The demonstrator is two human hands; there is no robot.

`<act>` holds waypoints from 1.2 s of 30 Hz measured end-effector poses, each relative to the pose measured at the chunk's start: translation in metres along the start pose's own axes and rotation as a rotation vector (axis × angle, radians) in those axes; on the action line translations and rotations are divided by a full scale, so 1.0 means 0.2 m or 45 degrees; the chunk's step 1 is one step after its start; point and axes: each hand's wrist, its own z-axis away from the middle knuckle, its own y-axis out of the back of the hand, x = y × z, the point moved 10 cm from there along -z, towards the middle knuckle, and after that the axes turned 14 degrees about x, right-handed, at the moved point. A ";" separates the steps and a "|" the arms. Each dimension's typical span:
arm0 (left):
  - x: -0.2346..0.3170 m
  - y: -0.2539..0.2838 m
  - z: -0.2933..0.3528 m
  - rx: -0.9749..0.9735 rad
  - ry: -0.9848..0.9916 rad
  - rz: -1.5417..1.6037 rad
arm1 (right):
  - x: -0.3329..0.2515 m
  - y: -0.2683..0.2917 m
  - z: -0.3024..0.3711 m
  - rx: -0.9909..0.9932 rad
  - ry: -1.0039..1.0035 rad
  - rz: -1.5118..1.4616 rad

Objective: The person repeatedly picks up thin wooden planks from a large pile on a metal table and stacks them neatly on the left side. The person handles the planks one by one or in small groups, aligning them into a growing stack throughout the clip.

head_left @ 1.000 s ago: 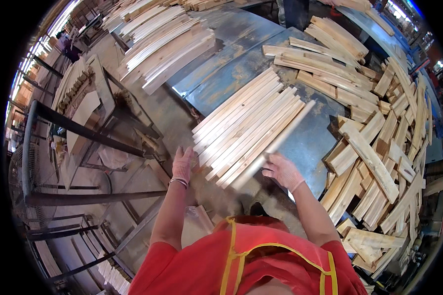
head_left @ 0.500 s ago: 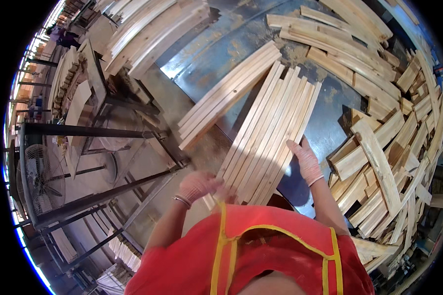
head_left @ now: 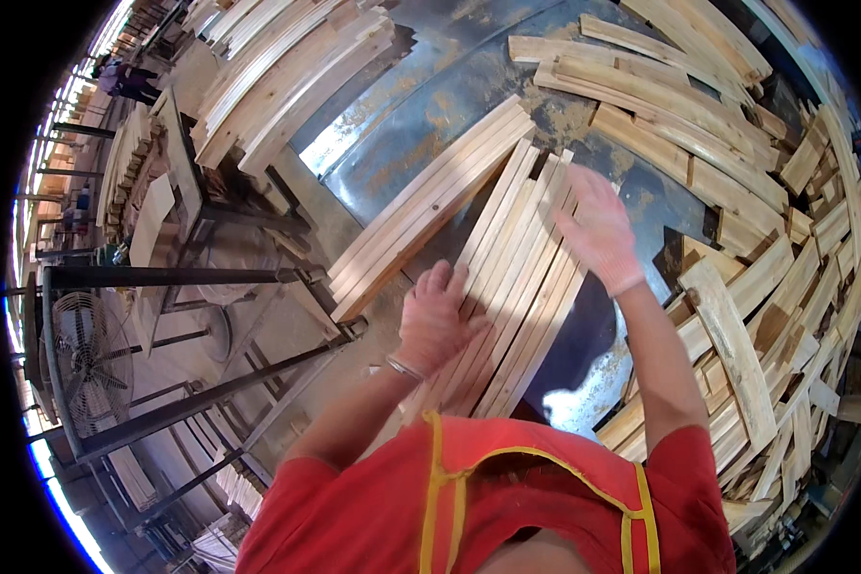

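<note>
In the head view, your left hand [head_left: 437, 320] is resting farther up the bundle of wooden strips [head_left: 521, 287] than half a second ago, its fingers loosely spreading over the left edge, gripping nothing visibly. Your right hand [head_left: 600, 230], blurring, is now lying nearer the far end, fingers extending, thumb standing apart; its contact you cannot tell. The bundle is running from the metal table [head_left: 430, 96] toward your red apron [head_left: 536, 430]
</note>
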 end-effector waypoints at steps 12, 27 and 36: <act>-0.23 -0.15 0.15 0.170 0.179 0.826 | -0.05 -0.30 -0.32 -0.514 0.186 0.472; 0.07 0.07 0.30 0.135 -0.346 0.087 | -0.28 0.23 0.06 -0.235 -0.549 -1.247; 0.30 0.36 -0.05 -0.098 -0.050 0.700 | 0.62 0.03 1.28 0.061 -1.320 -1.095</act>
